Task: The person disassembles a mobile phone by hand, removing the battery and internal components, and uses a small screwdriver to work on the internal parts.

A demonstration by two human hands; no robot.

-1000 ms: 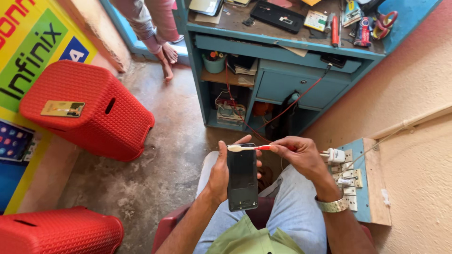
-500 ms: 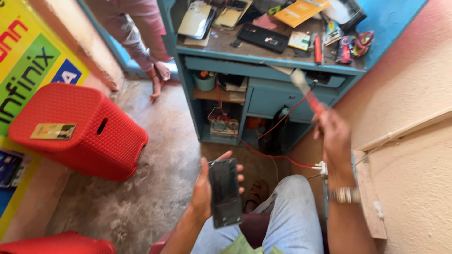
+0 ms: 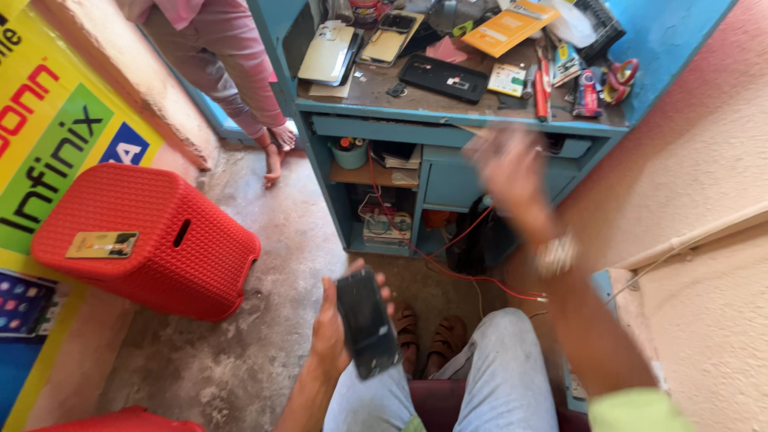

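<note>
While the left hand [image 3: 332, 328] grips a dark phone [image 3: 366, 323] at six o'clock, the blurred right hand [image 3: 508, 172] hovers by the blue desk [image 3: 448, 120] — grip unclear — orange packet [image 3: 510, 28] at twelve, yellow-green sign [image 3: 56, 152] at nine.

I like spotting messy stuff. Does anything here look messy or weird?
Yes. The blue wooden workbench is heaped with phones, cards and tools at all angles. Red wires trail loose from its lower shelves across the floor. The left hand holds a dark slim phone; the raised right hand is blurred.
</note>
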